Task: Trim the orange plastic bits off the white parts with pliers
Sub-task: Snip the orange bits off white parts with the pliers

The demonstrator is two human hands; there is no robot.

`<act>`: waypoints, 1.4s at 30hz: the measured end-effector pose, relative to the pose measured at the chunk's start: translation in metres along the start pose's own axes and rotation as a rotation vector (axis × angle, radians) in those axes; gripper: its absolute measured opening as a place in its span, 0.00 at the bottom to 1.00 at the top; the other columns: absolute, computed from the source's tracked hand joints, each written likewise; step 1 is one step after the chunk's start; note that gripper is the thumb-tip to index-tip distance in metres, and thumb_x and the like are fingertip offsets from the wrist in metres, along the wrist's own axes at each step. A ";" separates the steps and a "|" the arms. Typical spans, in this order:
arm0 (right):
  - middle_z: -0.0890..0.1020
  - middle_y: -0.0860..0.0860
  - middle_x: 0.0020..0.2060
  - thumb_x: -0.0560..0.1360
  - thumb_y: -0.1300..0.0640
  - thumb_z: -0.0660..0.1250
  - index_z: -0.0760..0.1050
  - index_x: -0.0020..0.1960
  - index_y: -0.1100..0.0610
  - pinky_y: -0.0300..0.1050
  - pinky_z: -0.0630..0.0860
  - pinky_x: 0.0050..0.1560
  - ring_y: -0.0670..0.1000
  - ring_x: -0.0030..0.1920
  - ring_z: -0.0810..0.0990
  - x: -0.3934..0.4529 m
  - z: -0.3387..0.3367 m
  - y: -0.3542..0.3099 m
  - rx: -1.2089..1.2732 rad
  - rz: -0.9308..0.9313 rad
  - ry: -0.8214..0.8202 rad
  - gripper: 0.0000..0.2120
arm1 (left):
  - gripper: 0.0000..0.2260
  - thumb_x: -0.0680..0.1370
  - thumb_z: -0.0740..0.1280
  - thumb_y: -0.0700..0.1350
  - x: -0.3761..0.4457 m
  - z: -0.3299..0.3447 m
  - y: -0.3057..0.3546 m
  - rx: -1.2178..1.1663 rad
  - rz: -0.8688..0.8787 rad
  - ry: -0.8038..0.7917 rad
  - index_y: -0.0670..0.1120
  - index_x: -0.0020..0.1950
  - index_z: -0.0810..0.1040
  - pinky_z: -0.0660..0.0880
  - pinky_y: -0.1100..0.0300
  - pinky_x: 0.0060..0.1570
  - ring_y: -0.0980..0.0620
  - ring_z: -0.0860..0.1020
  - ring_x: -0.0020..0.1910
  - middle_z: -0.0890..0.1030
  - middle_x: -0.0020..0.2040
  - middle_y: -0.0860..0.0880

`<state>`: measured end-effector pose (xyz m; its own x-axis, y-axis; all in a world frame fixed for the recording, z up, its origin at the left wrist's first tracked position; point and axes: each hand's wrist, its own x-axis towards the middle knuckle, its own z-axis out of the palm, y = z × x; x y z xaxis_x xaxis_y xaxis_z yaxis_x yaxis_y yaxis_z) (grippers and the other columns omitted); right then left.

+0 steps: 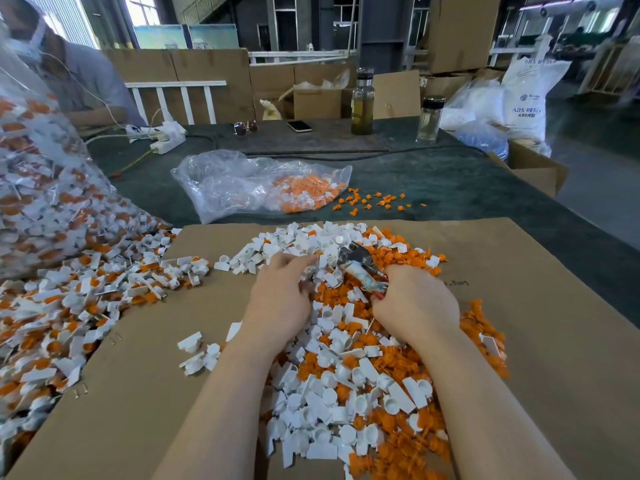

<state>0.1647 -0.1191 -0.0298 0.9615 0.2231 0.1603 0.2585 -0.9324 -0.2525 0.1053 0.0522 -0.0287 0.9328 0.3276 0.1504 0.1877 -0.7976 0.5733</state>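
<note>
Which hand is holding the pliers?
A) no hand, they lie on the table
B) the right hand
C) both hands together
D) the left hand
B: the right hand grips the handles of the pliers, while the left hand reaches into the pile of white parts without touching the tool.

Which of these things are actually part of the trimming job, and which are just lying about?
Job: pliers in right hand; left hand in the pile of white and orange parts; big bag of parts.
Lying about: phone, sunglasses, two bottles, power strip.
</note>
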 end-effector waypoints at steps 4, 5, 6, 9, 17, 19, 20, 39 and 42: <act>0.73 0.44 0.36 0.72 0.49 0.68 0.70 0.45 0.47 0.40 0.68 0.28 0.45 0.33 0.73 0.002 0.001 0.000 -0.001 -0.028 -0.010 0.07 | 0.26 0.80 0.60 0.38 -0.001 0.002 -0.002 0.201 -0.037 0.040 0.53 0.77 0.63 0.62 0.47 0.70 0.42 0.60 0.74 0.60 0.77 0.46; 0.73 0.44 0.36 0.72 0.49 0.68 0.71 0.47 0.48 0.40 0.67 0.27 0.45 0.33 0.72 0.002 0.001 0.000 -0.003 -0.029 -0.004 0.07 | 0.27 0.80 0.60 0.38 -0.002 0.001 -0.003 0.235 -0.062 0.051 0.54 0.78 0.62 0.62 0.46 0.70 0.41 0.60 0.74 0.60 0.78 0.46; 0.73 0.44 0.36 0.72 0.48 0.68 0.71 0.48 0.47 0.40 0.67 0.27 0.45 0.33 0.72 0.002 0.002 0.000 -0.005 -0.031 0.003 0.08 | 0.27 0.79 0.60 0.38 -0.002 -0.001 -0.004 0.255 -0.082 0.044 0.54 0.77 0.63 0.62 0.46 0.70 0.40 0.61 0.74 0.61 0.78 0.46; 0.71 0.43 0.34 0.73 0.45 0.67 0.70 0.48 0.47 0.39 0.65 0.26 0.44 0.32 0.70 0.001 0.002 -0.001 0.001 -0.035 0.047 0.10 | 0.18 0.81 0.61 0.40 0.000 -0.003 -0.007 0.184 -0.121 0.031 0.50 0.71 0.74 0.69 0.51 0.65 0.42 0.71 0.67 0.70 0.72 0.46; 0.72 0.43 0.35 0.76 0.47 0.65 0.69 0.60 0.50 0.39 0.65 0.25 0.44 0.31 0.72 0.000 -0.004 -0.005 0.113 -0.001 0.111 0.14 | 0.11 0.77 0.69 0.39 0.001 -0.007 -0.006 0.010 -0.238 0.091 0.50 0.58 0.83 0.72 0.59 0.54 0.49 0.78 0.55 0.78 0.62 0.48; 0.75 0.45 0.40 0.77 0.47 0.65 0.70 0.61 0.49 0.39 0.68 0.27 0.47 0.36 0.74 0.000 -0.005 -0.006 0.152 -0.007 0.107 0.15 | 0.10 0.77 0.68 0.38 0.000 -0.007 -0.006 -0.008 -0.238 0.111 0.51 0.54 0.83 0.73 0.60 0.50 0.51 0.78 0.51 0.80 0.57 0.50; 0.77 0.46 0.43 0.77 0.47 0.65 0.71 0.61 0.50 0.38 0.67 0.27 0.47 0.37 0.74 0.001 -0.006 -0.007 0.171 -0.009 0.115 0.15 | 0.10 0.77 0.67 0.37 0.000 -0.007 -0.006 -0.017 -0.237 0.121 0.52 0.51 0.82 0.72 0.61 0.47 0.53 0.77 0.48 0.80 0.53 0.52; 0.78 0.39 0.40 0.74 0.50 0.71 0.74 0.50 0.46 0.33 0.69 0.37 0.40 0.42 0.77 -0.004 -0.016 -0.016 0.732 -0.112 0.190 0.08 | 0.12 0.68 0.80 0.43 -0.011 -0.017 0.026 -0.787 -0.196 0.101 0.54 0.47 0.83 0.69 0.72 0.25 0.52 0.83 0.45 0.82 0.44 0.51; 0.78 0.37 0.39 0.74 0.52 0.71 0.71 0.47 0.42 0.29 0.71 0.34 0.34 0.44 0.77 -0.005 -0.019 -0.017 0.791 -0.127 0.185 0.09 | 0.13 0.68 0.80 0.42 -0.011 -0.017 0.027 -0.803 -0.177 0.075 0.52 0.49 0.84 0.72 0.73 0.30 0.57 0.83 0.39 0.84 0.39 0.53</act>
<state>0.1534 -0.1096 -0.0087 0.9075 0.1986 0.3701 0.4199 -0.4118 -0.8088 0.0946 0.0354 -0.0010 0.8817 0.4701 0.0404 0.0265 -0.1348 0.9905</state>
